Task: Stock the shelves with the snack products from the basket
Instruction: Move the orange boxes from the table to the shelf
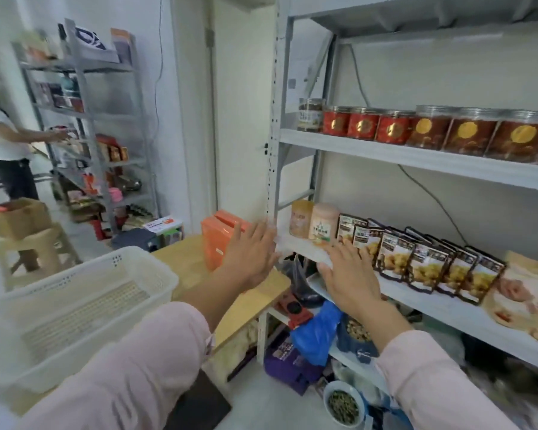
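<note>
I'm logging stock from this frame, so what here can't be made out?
Head view:
- Print on the snack pouches and jars: too blurred to read.
- The last jars and the tan packets: cut off by the right edge.
- The basket's near corner: hidden by the left sleeve.
- The shelf's front edge: partly covered by the right hand.

- Basket [75, 274] was white with a slotted base.
- Snack pouches [426, 265] were black with yellow pictures.
- Jars [364, 125] were red with gold discs.
</note>
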